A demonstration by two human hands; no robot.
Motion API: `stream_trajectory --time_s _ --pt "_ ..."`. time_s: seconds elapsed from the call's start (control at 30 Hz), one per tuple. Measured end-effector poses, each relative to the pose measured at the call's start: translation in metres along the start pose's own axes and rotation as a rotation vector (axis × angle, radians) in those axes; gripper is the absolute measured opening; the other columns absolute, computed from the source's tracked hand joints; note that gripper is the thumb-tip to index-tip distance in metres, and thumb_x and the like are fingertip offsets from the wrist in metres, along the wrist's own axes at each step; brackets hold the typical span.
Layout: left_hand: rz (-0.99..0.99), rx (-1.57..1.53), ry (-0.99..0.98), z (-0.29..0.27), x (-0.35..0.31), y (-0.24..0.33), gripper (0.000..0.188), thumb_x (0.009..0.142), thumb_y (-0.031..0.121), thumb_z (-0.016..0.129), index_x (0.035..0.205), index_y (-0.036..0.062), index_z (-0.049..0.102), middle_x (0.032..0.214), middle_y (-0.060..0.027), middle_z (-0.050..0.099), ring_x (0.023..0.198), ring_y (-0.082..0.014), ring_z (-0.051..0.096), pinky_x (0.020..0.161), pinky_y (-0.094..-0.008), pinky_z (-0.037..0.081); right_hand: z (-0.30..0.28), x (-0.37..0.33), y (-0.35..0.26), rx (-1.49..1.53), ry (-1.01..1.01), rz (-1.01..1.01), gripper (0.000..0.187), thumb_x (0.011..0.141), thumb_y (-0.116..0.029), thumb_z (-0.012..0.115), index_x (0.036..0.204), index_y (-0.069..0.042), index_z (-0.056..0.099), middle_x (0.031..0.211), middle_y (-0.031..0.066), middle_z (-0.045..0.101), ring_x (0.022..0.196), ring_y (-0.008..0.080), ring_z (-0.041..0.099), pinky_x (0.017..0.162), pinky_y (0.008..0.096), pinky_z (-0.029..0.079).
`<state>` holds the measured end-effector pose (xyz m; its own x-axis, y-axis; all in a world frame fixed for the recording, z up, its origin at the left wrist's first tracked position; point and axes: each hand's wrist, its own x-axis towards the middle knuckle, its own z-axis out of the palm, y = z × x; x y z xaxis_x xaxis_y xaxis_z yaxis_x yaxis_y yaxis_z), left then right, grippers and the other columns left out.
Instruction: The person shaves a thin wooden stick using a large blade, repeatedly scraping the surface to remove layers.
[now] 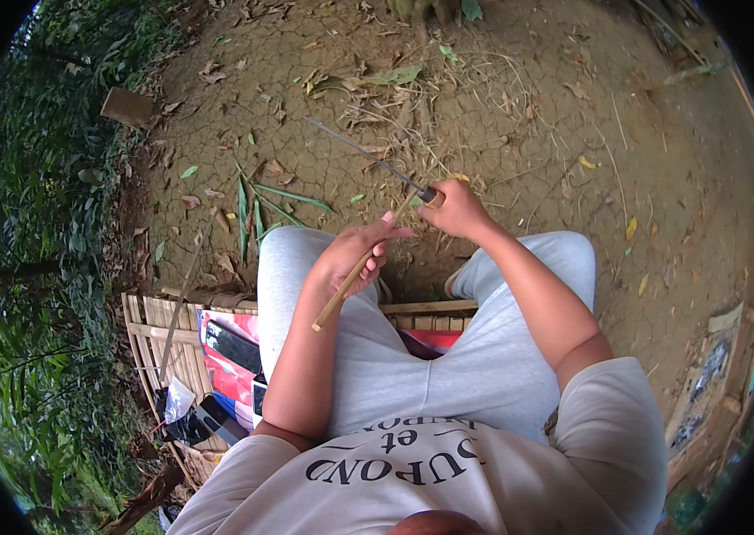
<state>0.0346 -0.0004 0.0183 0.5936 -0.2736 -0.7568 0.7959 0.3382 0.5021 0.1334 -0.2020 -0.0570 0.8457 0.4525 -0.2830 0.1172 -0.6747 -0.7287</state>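
Observation:
My right hand [463,211] is closed around the light handle of a long, thin knife [368,157]. Its narrow blade points away and to the left, over the ground. My left hand [352,256] grips a slim tan stick [334,308], which looks like bamboo or wood. The stick slants from near my left forearm up toward the knife handle, and its far end comes close to the base of the blade. I cannot tell whether the two touch. Both hands are above and just beyond my knees.
I sit on a bamboo slat bench [163,332]. On it at my left lie a dark phone [233,346] and a plastic bag [180,399]. Green cut leaves [280,201] and dry litter lie on the cracked soil, and a brown block [128,106] is farther left.

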Motion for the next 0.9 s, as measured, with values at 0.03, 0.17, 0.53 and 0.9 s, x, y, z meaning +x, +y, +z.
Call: stream_trajectory --time_s 0.03,0.17,0.53,0.9 --pt "-0.003 0.019 -0.005 0.002 0.001 0.000 0.055 0.104 0.040 0.047 0.129 -0.0084 0.051 0.057 0.0116 0.038 0.039 0.0024 0.035 0.032 -0.0125 0.031 0.001 0.000 0.002 0.002 0.005 0.012 0.032 0.072 -0.029 0.075 0.090 -0.003 0.071 0.076 0.0177 0.067 0.074 0.0342 0.067 0.068 0.0400 0.052" --pt "-0.071 0.052 -0.045 -0.002 0.010 0.000 0.055 0.105 0.040 0.044 0.128 -0.0092 0.052 0.056 0.0113 0.038 0.039 0.0022 0.035 0.031 -0.0126 0.030 0.005 0.000 0.002 0.009 0.003 0.050 0.029 0.070 -0.026 0.072 0.085 -0.003 0.069 0.074 0.0177 0.067 0.073 0.0348 0.067 0.067 0.0416 0.052" --pt "-0.052 -0.137 -0.086 -0.023 0.019 -0.015 0.040 0.107 0.027 0.030 0.118 -0.0035 0.054 0.056 0.0073 0.037 0.042 -0.0030 0.029 0.034 -0.0170 0.024 0.018 -0.021 0.007 -0.078 -0.120 -0.069 0.020 0.067 -0.020 0.067 0.073 -0.001 0.064 0.074 0.0207 0.065 0.075 0.0397 0.066 0.067 0.0460 0.051" --pt "-0.070 -0.425 -0.118 -0.048 0.015 -0.017 0.034 0.107 0.016 0.030 0.123 -0.0074 0.048 0.056 0.0056 0.038 0.039 -0.0032 0.029 0.031 -0.0162 0.025 0.048 -0.010 0.018 -0.111 -0.025 -0.069 0.013 0.066 -0.015 0.063 0.066 -0.003 0.063 0.070 0.0228 0.063 0.073 0.0409 0.064 0.066 0.0477 0.050"
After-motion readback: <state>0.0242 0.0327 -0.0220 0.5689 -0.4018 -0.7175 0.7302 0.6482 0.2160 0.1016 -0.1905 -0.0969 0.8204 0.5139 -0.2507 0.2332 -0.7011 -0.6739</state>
